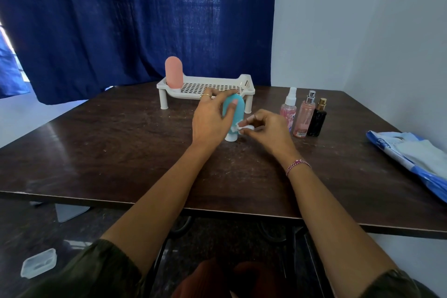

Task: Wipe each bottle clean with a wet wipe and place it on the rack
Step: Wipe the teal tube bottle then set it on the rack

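Teal bottle (pixel 238 112) stands cap-down just right of the frame's centre, on the dark wooden table (pixel 121 152) that fills the middle of the picture. Behind it, toward the upper centre, sits the white perforated rack (pixel 193 87) on short legs. At its left end a pink bottle (pixel 173 72) of the same rounded shape already stands upright. A blue-and-white wipe pack (pixel 411 155) lies at the right edge of the frame, well apart from the work.

The left hand (pixel 210 118) holds the teal bottle near its top, fingers curled behind it and the thumb pressed on the near face. The right hand (pixel 268 128) pinches a small bunched wet wipe (pixel 245 127) between thumb and fingertips, touching the bottle's lower body just above the white cap.

Right of the hands three spray bottles wait in a row: a clear one with a white nozzle (pixel 289 109), a tall pink one (pixel 305 116) and a black one (pixel 317 120).

The teal bottle looks like a soft, squeezable travel tube, probably light. Balanced on its narrow cap it would tip easily, and a damp skin may turn slippery. A wrap around the middle of the body, firm but without squeezing, seems the safest hold for carrying it to the rack.
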The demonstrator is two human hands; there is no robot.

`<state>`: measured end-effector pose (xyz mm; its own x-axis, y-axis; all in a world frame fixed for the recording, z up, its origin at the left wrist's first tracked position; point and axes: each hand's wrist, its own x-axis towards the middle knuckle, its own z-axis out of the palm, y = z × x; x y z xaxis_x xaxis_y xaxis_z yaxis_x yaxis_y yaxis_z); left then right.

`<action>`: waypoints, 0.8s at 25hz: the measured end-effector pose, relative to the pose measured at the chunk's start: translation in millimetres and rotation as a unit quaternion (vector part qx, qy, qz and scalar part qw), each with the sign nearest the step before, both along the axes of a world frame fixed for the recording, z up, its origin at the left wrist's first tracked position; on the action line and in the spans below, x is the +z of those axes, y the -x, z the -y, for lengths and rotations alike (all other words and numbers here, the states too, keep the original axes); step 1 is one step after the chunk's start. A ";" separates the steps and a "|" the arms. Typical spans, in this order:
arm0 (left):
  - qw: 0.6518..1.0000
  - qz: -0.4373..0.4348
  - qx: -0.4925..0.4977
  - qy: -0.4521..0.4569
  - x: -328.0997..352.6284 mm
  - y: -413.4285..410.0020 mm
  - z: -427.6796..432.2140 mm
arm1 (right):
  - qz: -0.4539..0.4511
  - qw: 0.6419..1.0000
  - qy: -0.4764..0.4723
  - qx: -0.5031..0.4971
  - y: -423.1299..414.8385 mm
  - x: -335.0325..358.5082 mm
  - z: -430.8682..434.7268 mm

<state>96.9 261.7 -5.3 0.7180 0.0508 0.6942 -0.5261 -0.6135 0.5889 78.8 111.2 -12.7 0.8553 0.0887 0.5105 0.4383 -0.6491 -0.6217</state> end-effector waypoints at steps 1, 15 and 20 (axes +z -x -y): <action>1.000 -0.010 0.011 -0.020 -1.0 1.5 1.4 | 0.000 0.999 0.033 0.010 -0.6 -1.6 -1.8; 0.891 -0.217 -0.212 0.338 -3.8 -15.3 -2.9 | 0.035 0.998 0.003 -0.049 -1.3 -1.1 -9.7; 0.839 -0.235 -0.250 0.422 0.0 -16.9 -6.1 | 0.140 0.979 0.147 0.019 4.7 -3.6 -21.0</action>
